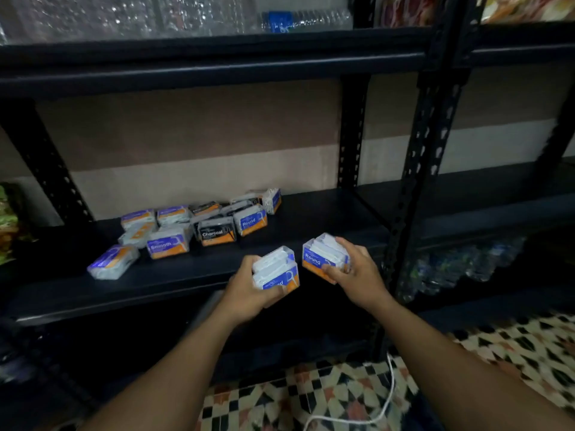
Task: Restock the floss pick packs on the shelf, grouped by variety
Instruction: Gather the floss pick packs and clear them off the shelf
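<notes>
My left hand (245, 293) grips a blue-and-orange floss pick pack (277, 270) in front of the black shelf board (174, 275). Beside it, my right hand (357, 275) grips another pack labelled Round (320, 255). Both packs hover just above the shelf's front edge. Farther back on the shelf lies a cluster of several packs: purple Smooth packs (168, 242) on the left, a black Charcoal pack (217, 233) in the middle, and a blue Round pack (250, 222) on the right. One Smooth pack (113, 261) lies apart at the front left.
A black perforated upright (417, 169) stands right of my hands, with bare shelf between it and the cluster. Wrapped water bottles (460, 265) sit on the neighbouring shelf at right. More bottles (305, 20) fill the shelf above. A white cable (385, 399) lies on the patterned floor.
</notes>
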Available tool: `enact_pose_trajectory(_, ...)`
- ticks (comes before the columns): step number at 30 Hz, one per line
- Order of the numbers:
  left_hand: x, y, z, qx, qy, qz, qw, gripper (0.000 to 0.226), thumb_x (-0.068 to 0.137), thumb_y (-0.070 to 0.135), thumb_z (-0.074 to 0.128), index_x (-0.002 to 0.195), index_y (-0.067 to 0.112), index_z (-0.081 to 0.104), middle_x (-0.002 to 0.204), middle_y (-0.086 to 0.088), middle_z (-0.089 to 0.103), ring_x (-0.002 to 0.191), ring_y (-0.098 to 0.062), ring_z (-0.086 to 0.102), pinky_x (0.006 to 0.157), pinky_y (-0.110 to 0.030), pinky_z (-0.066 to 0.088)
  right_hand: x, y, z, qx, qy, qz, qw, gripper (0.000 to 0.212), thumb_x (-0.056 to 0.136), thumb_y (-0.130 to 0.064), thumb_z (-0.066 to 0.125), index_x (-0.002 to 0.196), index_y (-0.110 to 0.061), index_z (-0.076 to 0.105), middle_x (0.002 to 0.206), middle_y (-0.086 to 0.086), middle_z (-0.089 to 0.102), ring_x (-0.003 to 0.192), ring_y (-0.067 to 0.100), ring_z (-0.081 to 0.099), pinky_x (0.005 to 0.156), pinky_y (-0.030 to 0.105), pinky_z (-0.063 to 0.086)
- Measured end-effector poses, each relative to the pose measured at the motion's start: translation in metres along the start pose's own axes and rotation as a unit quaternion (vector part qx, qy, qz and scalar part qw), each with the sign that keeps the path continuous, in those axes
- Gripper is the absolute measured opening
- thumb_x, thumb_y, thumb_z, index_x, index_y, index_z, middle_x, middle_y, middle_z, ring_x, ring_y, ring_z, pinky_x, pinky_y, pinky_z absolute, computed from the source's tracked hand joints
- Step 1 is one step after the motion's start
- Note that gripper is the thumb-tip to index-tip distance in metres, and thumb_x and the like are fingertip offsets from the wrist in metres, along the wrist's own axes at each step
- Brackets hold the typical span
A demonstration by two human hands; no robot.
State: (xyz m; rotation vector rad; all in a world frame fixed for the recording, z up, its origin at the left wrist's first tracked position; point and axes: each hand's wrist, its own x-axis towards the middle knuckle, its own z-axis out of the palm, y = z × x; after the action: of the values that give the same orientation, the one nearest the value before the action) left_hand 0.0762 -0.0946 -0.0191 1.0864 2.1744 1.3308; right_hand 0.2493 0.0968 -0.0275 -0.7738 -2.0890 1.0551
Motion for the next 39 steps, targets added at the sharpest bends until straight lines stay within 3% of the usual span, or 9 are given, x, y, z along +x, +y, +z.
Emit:
enact_pose_trajectory(6, -0.054, -0.044, 0.028, 0.014, -0.055, -0.045, 0.997, 0.063, 0.055, 0.041, 0.087, 0.102, 0.035, 0.047, 0.099, 0.007, 0.065, 0.080, -0.010, 0.066, 0.063, -0.029, 0.055, -0.057, 0.021, -0.006, -0.078, -0.083, 0.052, 0.992, 0.070, 0.081, -0.036, 0.075, 0.144, -0.025, 0.044, 0.126, 0.001, 0.044, 0.109, 0.010, 0.048, 0.089, 0.020, 0.035)
enact_pose_trajectory(13, -0.090, -0.108, 0.065, 0.068, -0.132, -0.113, 0.982, 0.061, 0.062, 0.032, 0.089, 0.109, 0.024, 0.050, 0.102, 0.005, 0.066, 0.089, -0.010, 0.065, 0.075, -0.029, 0.056, -0.114, 0.075, 0.010, -0.155, -0.232, 0.142, 0.950, 0.074, 0.076, -0.034, 0.080, 0.141, -0.016, 0.048, 0.132, 0.002, 0.057, 0.108, 0.014, 0.057, 0.086, 0.024, 0.046)
enact_pose_trajectory(20, -0.062, -0.163, 0.110, 0.136, -0.314, -0.168, 0.925, 0.045, 0.057, 0.039, 0.088, 0.090, 0.023, 0.062, 0.086, 0.006, 0.068, 0.067, -0.007, 0.061, 0.058, -0.026, 0.049, -0.130, 0.138, 0.032, -0.202, -0.352, 0.219, 0.887, 0.064, 0.064, -0.042, 0.079, 0.122, -0.020, 0.063, 0.108, -0.003, 0.069, 0.096, 0.015, 0.065, 0.085, 0.032, 0.054)
enact_pose_trajectory(22, -0.050, -0.187, 0.125, 0.141, -0.353, -0.180, 0.907, 0.057, 0.049, 0.052, 0.088, 0.095, 0.024, 0.070, 0.092, 0.010, 0.073, 0.069, -0.003, 0.062, 0.066, -0.032, 0.057, -0.128, 0.158, 0.039, -0.208, -0.367, 0.237, 0.875, 0.061, 0.062, -0.045, 0.078, 0.117, -0.021, 0.065, 0.104, -0.002, 0.070, 0.091, 0.015, 0.066, 0.083, 0.034, 0.055)
enact_pose_trajectory(25, -0.039, -0.215, 0.151, 0.164, -0.347, -0.202, 0.901, 0.090, 0.055, 0.058, 0.087, 0.128, 0.018, 0.053, 0.121, 0.005, 0.066, 0.096, -0.011, 0.062, 0.073, -0.023, 0.052, -0.125, 0.191, 0.054, -0.220, -0.389, 0.269, 0.853, 0.052, 0.063, -0.043, 0.078, 0.108, -0.019, 0.068, 0.098, -0.002, 0.071, 0.088, 0.014, 0.067, 0.076, 0.032, 0.055)
enact_pose_trajectory(29, -0.037, -0.246, 0.189, 0.109, -0.328, -0.245, 0.906, 0.069, 0.073, 0.020, 0.084, 0.124, 0.004, 0.042, 0.117, 0.005, 0.063, 0.094, -0.009, 0.059, 0.065, -0.004, 0.044, -0.126, 0.231, 0.078, -0.239, -0.398, 0.285, 0.838, 0.066, 0.073, -0.042, 0.078, 0.131, -0.020, 0.056, 0.124, 0.003, 0.060, 0.116, 0.023, 0.058, 0.096, 0.028, 0.045)
enact_pose_trajectory(32, -0.034, -0.277, 0.216, 0.065, -0.318, -0.263, 0.909, 0.084, 0.060, 0.027, 0.086, 0.130, 0.001, 0.046, 0.122, 0.016, 0.065, 0.110, -0.007, 0.065, 0.092, -0.021, 0.052, -0.135, 0.255, 0.094, -0.233, -0.361, 0.306, 0.850, 0.077, 0.071, -0.045, 0.081, 0.139, -0.027, 0.048, 0.130, 0.005, 0.055, 0.119, 0.024, 0.054, 0.097, 0.028, 0.044)
enact_pose_trajectory(36, -0.035, -0.285, 0.239, 0.104, -0.311, -0.272, 0.905, 0.078, 0.062, 0.034, 0.088, 0.123, 0.015, 0.041, 0.124, 0.004, 0.059, 0.108, -0.015, 0.061, 0.082, -0.024, 0.050, -0.154, 0.295, 0.107, -0.209, -0.372, 0.314, 0.848, 0.083, 0.055, -0.070, 0.077, 0.130, -0.041, 0.054, 0.133, 0.010, 0.050, 0.120, 0.032, 0.054, 0.099, 0.038, 0.048)
enact_pose_trajectory(39, -0.039, -0.290, 0.245, 0.137, -0.333, -0.252, 0.898, 0.099, 0.058, 0.049, 0.086, 0.141, 0.019, 0.040, 0.131, -0.005, 0.056, 0.113, -0.023, 0.058, 0.090, -0.032, 0.052, -0.152, 0.283, 0.109, -0.216, -0.357, 0.329, 0.847, 0.076, 0.067, -0.051, 0.078, 0.134, -0.025, 0.052, 0.132, 0.006, 0.053, 0.117, 0.025, 0.056, 0.094, 0.031, 0.048)
